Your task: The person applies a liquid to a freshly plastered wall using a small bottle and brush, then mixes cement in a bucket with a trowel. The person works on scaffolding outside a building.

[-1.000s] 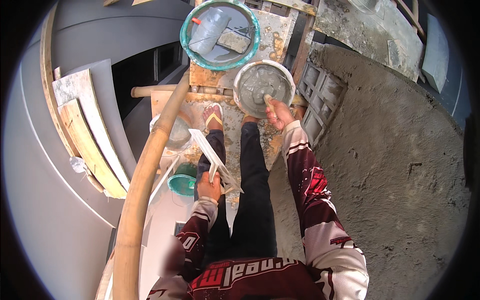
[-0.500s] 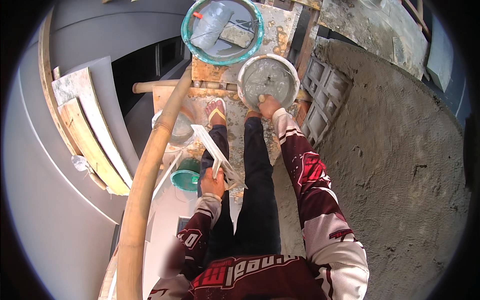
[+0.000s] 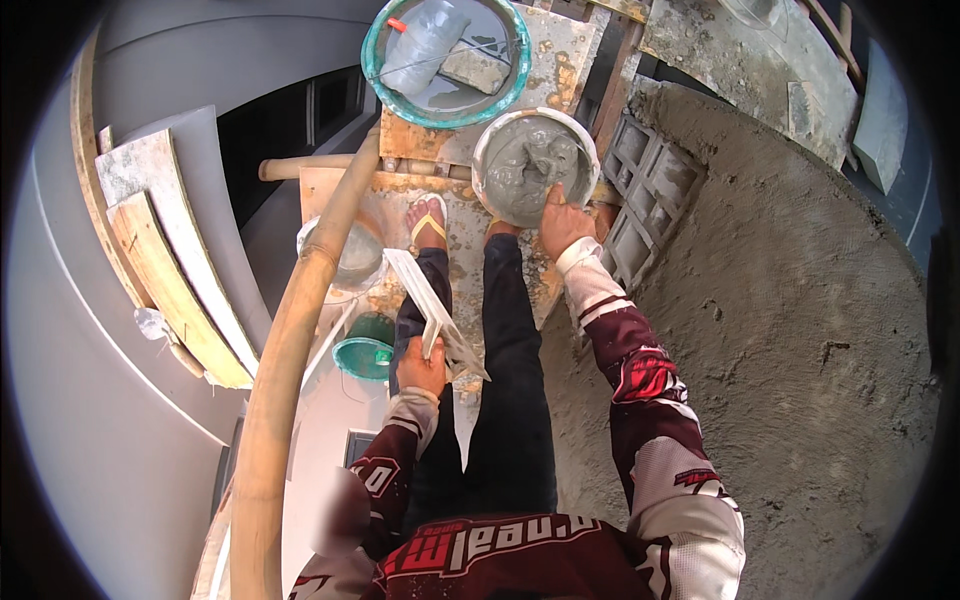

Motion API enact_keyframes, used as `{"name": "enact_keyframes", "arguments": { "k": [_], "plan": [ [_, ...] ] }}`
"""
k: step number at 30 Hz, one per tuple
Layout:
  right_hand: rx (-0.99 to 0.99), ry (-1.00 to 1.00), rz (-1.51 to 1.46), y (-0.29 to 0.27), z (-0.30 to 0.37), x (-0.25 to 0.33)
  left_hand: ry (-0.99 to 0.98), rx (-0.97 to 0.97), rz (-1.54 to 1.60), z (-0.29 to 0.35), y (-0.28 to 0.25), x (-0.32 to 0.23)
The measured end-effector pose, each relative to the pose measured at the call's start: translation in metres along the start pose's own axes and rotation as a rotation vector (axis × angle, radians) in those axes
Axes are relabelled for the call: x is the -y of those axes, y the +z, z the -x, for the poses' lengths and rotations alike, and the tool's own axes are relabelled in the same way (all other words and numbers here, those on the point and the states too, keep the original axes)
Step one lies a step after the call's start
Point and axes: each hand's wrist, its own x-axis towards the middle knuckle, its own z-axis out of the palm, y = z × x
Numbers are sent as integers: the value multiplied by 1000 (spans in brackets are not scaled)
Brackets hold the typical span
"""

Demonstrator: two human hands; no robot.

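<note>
My left hand [image 3: 421, 368] is closed round the handle of a long white plastering float [image 3: 432, 300], held edge-up over my legs. At the near right rim of a whitish bucket [image 3: 479, 178], my right hand [image 3: 566, 225] grips what looks like a trowel. Its handle is mostly covered by my fingers, and its blade cannot be told apart from the mortar. Wet grey mortar [image 3: 518, 170] fills much of that bucket, with a lump raised in the middle.
A teal tub [image 3: 372, 50] of water holds a plastic bag and a block. Bamboo poles [image 3: 300, 290] edge the stained platform [image 3: 400, 200] on the left. A second bucket [image 3: 360, 255] and a green pail [image 3: 362, 358] stand there. Fresh plaster wall [image 3: 790, 350] and a vent block [image 3: 650, 190] are right.
My right hand has moved right and slightly nearer me, from over the mortar to the bucket's rim. The mortar is heaped in the middle now. My left hand keeps holding the float.
</note>
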Motion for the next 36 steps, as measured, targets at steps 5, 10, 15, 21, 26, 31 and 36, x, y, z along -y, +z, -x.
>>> {"name": "enact_keyframes", "arguments": {
  "k": [5, 10, 15, 21, 26, 31, 36],
  "plan": [
    [-21, 0, -293, 44, -75, -12, -3, 11, -68, -5, 1, -10],
    [392, 437, -1401, 21, -40, -34, -10, -8, 8, 1, -2, -10],
    [106, 126, -451, 23, 19, -6, -42, 8, 30, 2, 2, -1],
    [-26, 41, -87, 62, -20, 30, 5, 23, 14, 0, -1, -14],
    [456, 381, -1271, 12, -31, -12, 40, -8, -77, -7, -1, -14],
    [13, -25, -133, 10, 65, -15, 32, -5, -96, -3, 0, -6],
    [138, -106, 188, 34, 47, 13, 22, 9, -86, -3, -3, -6]
  ]
}}
